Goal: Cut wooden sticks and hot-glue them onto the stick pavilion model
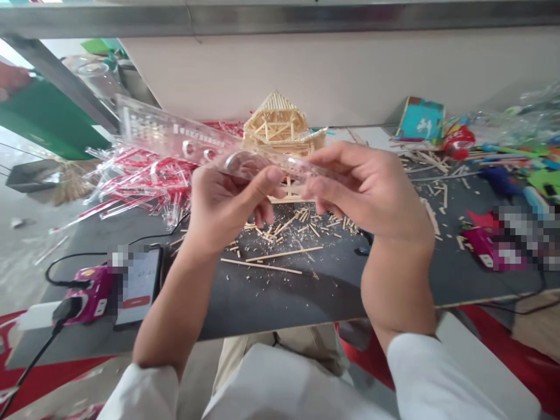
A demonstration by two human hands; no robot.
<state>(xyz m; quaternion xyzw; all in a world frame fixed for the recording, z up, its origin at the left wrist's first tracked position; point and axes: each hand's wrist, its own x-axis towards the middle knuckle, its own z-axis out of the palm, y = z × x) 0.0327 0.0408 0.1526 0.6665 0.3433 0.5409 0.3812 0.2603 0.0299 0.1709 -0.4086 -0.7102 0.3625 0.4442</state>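
Head view, both hands (left hand (227, 201), right hand (367, 192)) gripping clear packet (175, 137)

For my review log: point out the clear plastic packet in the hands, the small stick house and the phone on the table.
clear plastic packet (175, 135): head view, its printed upper part.
stick house (280, 119): head view, front wall under the roof.
phone (139, 286): head view, middle of its screen.

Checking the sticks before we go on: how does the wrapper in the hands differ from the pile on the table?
The wrapper is one clear packet held up by both hands; the pile is many packets lying on the table. The wrapper shows white print; the pile shows red. Both are clear plastic.
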